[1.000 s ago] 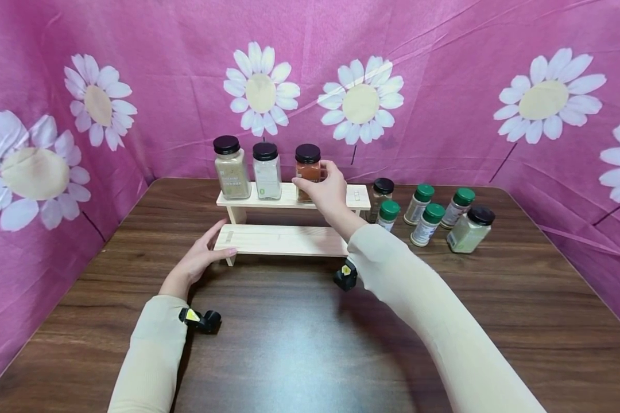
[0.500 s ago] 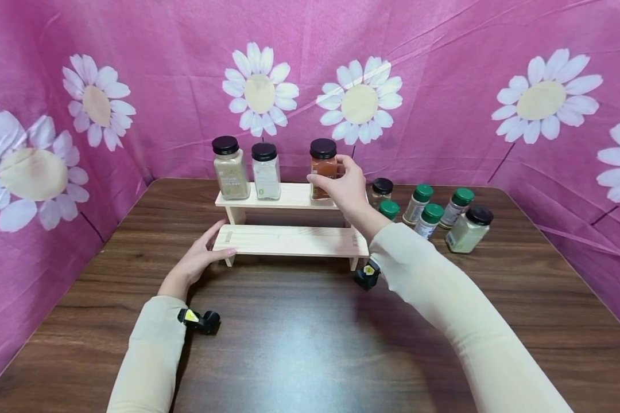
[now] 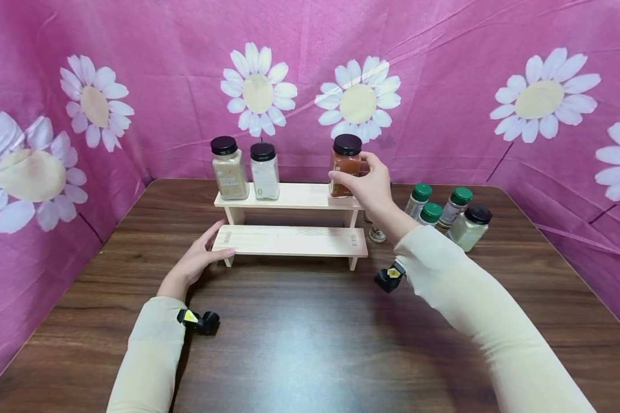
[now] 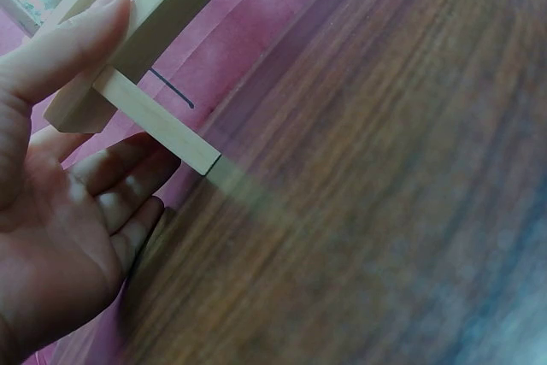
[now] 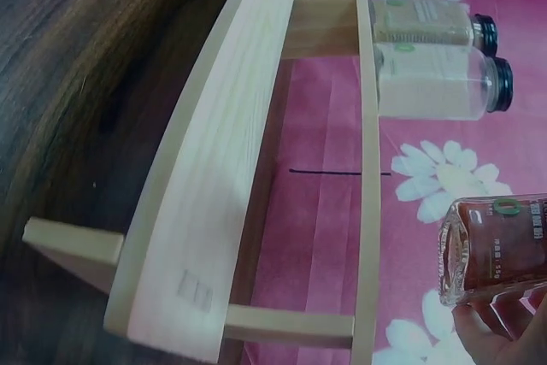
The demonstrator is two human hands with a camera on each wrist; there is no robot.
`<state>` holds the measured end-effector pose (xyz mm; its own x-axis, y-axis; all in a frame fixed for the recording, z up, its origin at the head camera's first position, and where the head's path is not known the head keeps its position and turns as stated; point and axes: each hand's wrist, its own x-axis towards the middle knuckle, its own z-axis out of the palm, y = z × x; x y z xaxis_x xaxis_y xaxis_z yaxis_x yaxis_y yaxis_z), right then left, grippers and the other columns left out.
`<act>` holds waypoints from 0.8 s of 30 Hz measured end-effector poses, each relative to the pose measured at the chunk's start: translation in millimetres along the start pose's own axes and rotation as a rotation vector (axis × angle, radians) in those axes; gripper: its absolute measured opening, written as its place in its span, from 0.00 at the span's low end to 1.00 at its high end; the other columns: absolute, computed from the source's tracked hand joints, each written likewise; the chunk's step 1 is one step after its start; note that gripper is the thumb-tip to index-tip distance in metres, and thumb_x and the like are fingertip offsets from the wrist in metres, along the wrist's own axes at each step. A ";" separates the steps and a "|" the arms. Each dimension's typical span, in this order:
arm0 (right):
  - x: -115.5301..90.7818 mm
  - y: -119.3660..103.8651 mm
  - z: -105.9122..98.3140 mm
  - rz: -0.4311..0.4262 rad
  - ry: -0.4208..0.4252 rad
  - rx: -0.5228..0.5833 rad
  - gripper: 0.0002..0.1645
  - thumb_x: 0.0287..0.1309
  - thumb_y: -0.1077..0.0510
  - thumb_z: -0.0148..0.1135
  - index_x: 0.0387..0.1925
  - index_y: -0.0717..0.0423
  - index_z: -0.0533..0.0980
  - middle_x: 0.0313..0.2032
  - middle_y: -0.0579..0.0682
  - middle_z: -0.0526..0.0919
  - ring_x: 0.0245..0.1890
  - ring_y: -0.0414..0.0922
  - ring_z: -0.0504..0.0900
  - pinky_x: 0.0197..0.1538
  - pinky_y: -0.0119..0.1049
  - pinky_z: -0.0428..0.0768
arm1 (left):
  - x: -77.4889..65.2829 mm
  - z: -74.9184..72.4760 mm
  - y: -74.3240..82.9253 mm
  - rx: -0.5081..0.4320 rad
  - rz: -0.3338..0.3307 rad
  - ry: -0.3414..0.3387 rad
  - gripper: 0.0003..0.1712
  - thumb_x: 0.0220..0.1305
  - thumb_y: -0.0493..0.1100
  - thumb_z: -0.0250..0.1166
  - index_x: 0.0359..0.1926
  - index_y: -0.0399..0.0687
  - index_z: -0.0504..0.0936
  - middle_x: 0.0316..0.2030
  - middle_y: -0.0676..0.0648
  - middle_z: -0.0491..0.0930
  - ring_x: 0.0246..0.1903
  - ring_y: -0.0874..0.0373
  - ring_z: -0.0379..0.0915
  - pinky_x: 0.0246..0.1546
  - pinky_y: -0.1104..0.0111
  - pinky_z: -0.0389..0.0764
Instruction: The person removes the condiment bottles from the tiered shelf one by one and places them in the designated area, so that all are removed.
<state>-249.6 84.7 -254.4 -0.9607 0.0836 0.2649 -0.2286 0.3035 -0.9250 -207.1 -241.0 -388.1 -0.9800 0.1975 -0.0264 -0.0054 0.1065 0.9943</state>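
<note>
A two-step wooden rack stands on the table. At its left end my left hand holds the lower step, thumb on top and fingers around the end. My right hand grips a glass spice jar with red-brown contents and a black lid. In the right wrist view that jar's base is lifted clear of the upper step, over its right end. On the left of the upper step stand a jar of beige powder and a jar of whitish contents, both black-lidded.
Right of the rack stand several green-capped bottles and a black-lidded jar of pale green contents. Another small container is mostly hidden behind my right hand. A pink flowered cloth hangs behind the table.
My right hand has carried the red-brown jar rightward, from the middle of the upper step to above its right end. The left hand stays on the rack.
</note>
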 end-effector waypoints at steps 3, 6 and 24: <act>-0.9 1.0 -5.7 -0.005 0.007 0.011 0.32 0.36 0.54 0.70 0.46 0.56 0.68 0.39 0.52 0.72 0.37 0.44 0.71 0.41 0.35 0.71 | -0.1 0.0 0.0 0.001 0.000 0.001 0.46 0.51 0.32 0.60 0.66 0.44 0.42 0.56 0.36 0.56 0.47 0.59 0.59 0.48 0.73 0.61; -3.2 1.6 -11.7 -0.004 0.003 0.018 0.32 0.36 0.53 0.70 0.46 0.57 0.68 0.39 0.52 0.72 0.37 0.44 0.70 0.41 0.36 0.71 | 0.0 0.2 -0.3 0.001 0.000 0.001 0.46 0.51 0.32 0.60 0.66 0.45 0.42 0.56 0.36 0.56 0.47 0.59 0.59 0.48 0.73 0.61; -25.3 12.2 -48.3 -0.031 0.022 -0.043 0.30 0.38 0.53 0.69 0.45 0.58 0.69 0.38 0.51 0.72 0.37 0.42 0.70 0.38 0.32 0.72 | -0.2 0.3 0.6 0.003 -0.004 0.000 0.47 0.51 0.32 0.60 0.66 0.44 0.42 0.57 0.36 0.55 0.49 0.58 0.58 0.50 0.71 0.59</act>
<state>-220.4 132.1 -259.2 -0.9494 0.0942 0.2996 -0.2508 0.3467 -0.9038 -206.8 -240.7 -387.5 -0.9799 0.1973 -0.0300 -0.0082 0.1104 0.9938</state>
